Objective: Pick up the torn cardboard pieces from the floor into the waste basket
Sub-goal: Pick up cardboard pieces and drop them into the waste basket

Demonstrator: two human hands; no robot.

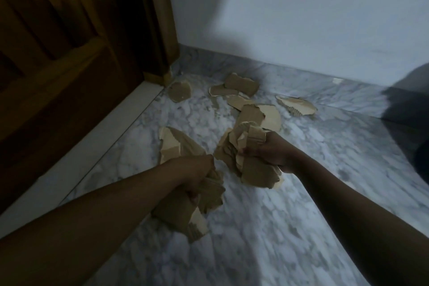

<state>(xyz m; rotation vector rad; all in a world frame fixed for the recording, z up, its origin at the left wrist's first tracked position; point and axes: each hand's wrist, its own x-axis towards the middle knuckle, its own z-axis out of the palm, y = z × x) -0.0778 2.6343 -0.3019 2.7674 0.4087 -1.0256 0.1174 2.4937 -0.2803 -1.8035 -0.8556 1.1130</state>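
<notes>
While the left hand point(197, 173) curls tight round a wad of torn cardboard point(183, 213) hanging below its fist, the right hand point(270, 152) clamps a second wad point(243, 160), larger, just to the right. The two wads are near each other but apart.

Just beyond the left hand, one large loose piece point(176, 144) lies flat on the marble floor point(290, 216). Beyond the right hand a cluster of pieces point(253, 112) trails toward the far wall point(278, 18). I count five there, though overlaps in the dim light may hide one. Two more lie alone: a small piece point(180, 91) by the foot of the door frame at far left, and a pale piece point(297, 105) at far right.

A wooden door point(58, 53) and its pale threshold strip point(92, 146) bound the floor on the left. The wall closes the far side. A dark blurred shape point(408, 111) stands at the right edge. Open marble runs near and right of both forearms.
</notes>
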